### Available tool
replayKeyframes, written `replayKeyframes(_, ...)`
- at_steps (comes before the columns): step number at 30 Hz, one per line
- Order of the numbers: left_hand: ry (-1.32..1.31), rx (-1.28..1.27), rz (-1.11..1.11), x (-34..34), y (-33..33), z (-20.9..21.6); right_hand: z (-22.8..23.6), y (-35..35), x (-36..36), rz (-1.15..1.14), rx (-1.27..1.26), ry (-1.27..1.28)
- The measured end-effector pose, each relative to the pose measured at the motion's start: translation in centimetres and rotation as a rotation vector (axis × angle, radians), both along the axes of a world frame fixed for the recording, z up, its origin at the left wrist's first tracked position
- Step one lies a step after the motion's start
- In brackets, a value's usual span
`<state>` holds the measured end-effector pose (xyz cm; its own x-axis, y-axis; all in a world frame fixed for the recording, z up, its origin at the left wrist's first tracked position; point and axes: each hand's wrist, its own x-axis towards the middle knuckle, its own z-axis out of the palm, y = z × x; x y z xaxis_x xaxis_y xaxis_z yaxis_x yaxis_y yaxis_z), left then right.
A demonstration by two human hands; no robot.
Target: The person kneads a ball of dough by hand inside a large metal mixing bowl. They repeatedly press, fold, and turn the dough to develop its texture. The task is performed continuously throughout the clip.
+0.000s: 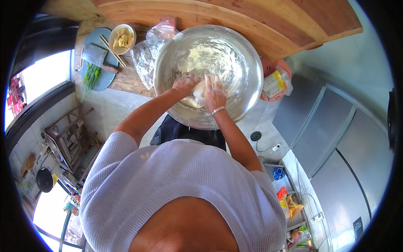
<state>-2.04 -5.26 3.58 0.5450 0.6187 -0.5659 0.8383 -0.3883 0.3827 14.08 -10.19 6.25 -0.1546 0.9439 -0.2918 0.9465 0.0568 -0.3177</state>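
A large, shiny metal basin stands in front of me, its inside streaked with white flour. Low in the basin, toward my body, lies a pale lump of dough. My left hand grips it from the left, fingers curled and dusted with flour. From the right, my right hand presses on the same lump with its fingers pointing away from me. A light bracelet circles my right wrist. The underside of the dough is hidden.
Left of the basin are a crumpled clear plastic bag, a bowl of yellowish chunks, and a blue-green board with a cleaver, chopsticks and green stalks. A packet sits on a red stool at right.
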Motion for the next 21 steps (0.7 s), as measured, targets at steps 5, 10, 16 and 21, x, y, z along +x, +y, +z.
replayKeyframes(5, -0.053, 0.247, 0.174, 0.7, 1.6, -3.1, -4.7, 2.6, -0.7, -0.076, -0.11, -0.003)
replayKeyframes(10, -0.085, 0.208, 0.288, 0.3, 3.8, -4.1, -4.8, 5.4, -0.7, -0.067, -0.197, -0.003)
replayKeyframes(16, -0.225, 0.065, 0.295, 0.1, 6.2, -4.0, -7.9, 7.5, 1.1, 0.004, -0.23, 0.148)
replayKeyframes(21, -0.194, -0.537, 0.193, -2.6, 8.0, 1.4, -2.9, 2.1, 0.5, -0.004, -0.26, 0.47)
